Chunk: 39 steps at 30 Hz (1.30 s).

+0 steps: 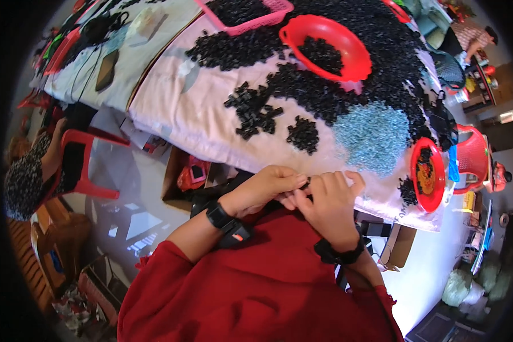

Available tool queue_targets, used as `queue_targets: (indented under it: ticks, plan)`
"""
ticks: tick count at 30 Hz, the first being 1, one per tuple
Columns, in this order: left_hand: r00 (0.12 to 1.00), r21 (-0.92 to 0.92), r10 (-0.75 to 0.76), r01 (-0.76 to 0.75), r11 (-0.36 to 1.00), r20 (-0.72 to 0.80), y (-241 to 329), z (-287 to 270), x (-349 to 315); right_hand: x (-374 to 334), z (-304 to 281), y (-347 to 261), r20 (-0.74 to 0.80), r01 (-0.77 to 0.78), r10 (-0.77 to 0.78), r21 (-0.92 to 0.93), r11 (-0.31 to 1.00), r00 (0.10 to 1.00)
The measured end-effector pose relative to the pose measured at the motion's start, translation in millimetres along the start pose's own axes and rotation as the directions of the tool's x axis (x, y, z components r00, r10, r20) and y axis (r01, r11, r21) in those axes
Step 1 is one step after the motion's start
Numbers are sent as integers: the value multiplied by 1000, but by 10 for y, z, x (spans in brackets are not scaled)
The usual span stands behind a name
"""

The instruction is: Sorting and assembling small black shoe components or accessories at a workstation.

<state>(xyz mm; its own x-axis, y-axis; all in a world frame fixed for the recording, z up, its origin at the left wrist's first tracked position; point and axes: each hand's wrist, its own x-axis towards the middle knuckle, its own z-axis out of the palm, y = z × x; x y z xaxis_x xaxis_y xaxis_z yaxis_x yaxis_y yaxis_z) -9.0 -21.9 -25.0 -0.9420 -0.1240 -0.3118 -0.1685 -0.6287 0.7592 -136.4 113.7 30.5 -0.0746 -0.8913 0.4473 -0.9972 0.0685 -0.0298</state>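
My left hand (pixel 263 189) and my right hand (pixel 332 204) meet at the table's near edge. Between their pinched fingertips is a small black piece (pixel 306 183), mostly covered by the fingers; its kind is too small to tell. Just beyond the hands, a small heap of black pieces (pixel 303 135) lies on the pale cloth (pixel 179 122). A looser cluster of black pieces (pixel 252 111) is to its left. Right of these spreads a pile of tiny light-blue, shiny pieces (pixel 373 137).
A red plastic basin (pixel 356 61) with black pieces and a pink basket (pixel 256 27) stand farther back amid a large black heap. At right is a red oval tray (pixel 437 196) holding orange and black bits. A red chair (pixel 88 165) and a person (pixel 28 176) are at left.
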Motion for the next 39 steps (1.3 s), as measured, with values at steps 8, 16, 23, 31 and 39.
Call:
queue_targets:
  ticks: [8, 16, 23, 31, 39]
  plan:
    - [998, -48, 45, -42, 998, 49, -75, -12, 42, -8, 5, -32, 9, 78, -79, 54, 996, 997]
    - [999, -97, 26, -24, 995, 21, -78, 54, 71, -50, -24, 74, 67, -24, 18, 96, 995, 998]
    - [991, -165, 90, -106, 981, -101, -28, 17, 88, -228, 287, 747, -47, -287, 288, 33, 957, 956]
    - [987, -312, 128, -94, 945, 92, -44, -99, 76, -210, 424, 816, -30, -110, 107, -165, 980, 994]
    - [984, -272, 174, -157, 949, 40, -107, -122, 98, -126, 472, 807, -100, -166, 162, -39, 985, 982]
